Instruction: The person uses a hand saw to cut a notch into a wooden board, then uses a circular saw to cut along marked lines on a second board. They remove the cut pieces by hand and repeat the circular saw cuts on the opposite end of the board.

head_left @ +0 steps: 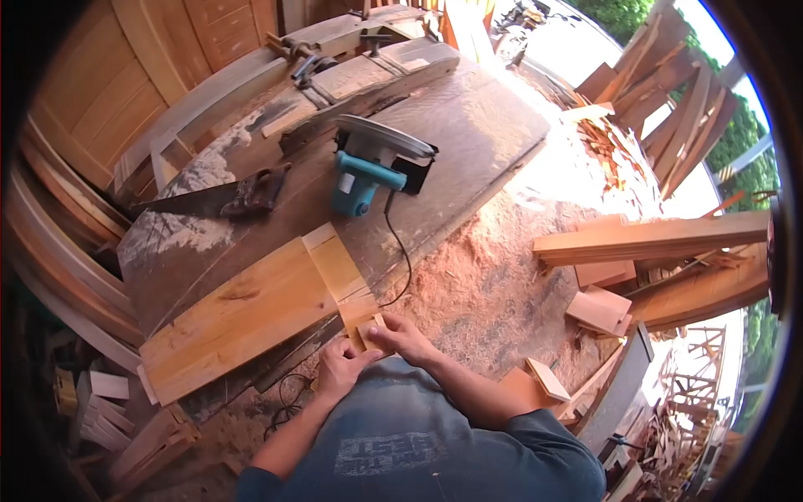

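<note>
Close to my body at the workbench's near edge, both hands are on a small wooden piece (365, 334). My left hand (340, 366) has its fingers curled against the lower left of the piece. From the right, my right hand (403, 340) pinches it with thumb and fingers. A narrow wooden strip (341, 272) lies across the end of a wide board (238, 314), and its near end reaches the small piece. Beyond them a teal circular saw (368, 173) rests on the bench, its cord hanging over the edge.
On the workbench (468, 125) lie a handsaw (230, 199) at left and clamps (305, 63) on curved timber at the back. Thick planks (644, 238) jut in from the right. Offcuts (104, 410) are piled at lower left, and sawdust (477, 259) covers the floor.
</note>
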`<action>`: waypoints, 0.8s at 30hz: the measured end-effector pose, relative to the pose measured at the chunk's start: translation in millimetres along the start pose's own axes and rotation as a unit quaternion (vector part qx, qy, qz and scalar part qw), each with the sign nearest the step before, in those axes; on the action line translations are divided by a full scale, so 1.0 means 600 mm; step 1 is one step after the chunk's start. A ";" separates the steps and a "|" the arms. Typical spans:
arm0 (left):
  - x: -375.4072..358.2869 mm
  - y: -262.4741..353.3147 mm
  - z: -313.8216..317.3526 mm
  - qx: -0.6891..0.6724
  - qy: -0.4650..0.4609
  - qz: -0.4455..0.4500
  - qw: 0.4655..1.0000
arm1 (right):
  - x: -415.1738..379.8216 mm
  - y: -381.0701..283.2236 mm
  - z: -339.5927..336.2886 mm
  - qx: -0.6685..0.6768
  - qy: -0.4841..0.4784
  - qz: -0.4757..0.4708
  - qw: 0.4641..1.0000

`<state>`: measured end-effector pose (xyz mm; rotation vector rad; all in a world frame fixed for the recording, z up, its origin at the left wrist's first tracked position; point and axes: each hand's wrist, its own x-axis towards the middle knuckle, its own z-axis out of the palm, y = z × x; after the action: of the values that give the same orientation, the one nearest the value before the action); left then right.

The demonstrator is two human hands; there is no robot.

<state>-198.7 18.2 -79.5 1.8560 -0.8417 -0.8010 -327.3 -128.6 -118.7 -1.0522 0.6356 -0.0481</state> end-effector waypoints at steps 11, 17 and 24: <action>-0.020 -0.053 -0.044 0.059 0.096 0.085 0.990 | -0.104 -0.140 -0.288 -0.167 -0.060 0.100 0.979; 0.007 -0.134 -0.122 0.296 0.312 0.098 0.897 | -0.285 -0.362 -0.724 0.220 0.485 -0.358 0.767; 0.013 -0.127 -0.074 0.515 0.392 0.047 0.761 | -0.106 -0.090 -0.642 -0.225 0.514 -0.077 0.824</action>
<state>-142.4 59.0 -133.9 2.7058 -0.8340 0.7222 -561.7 -440.8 -173.8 -1.5179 1.5950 -0.6749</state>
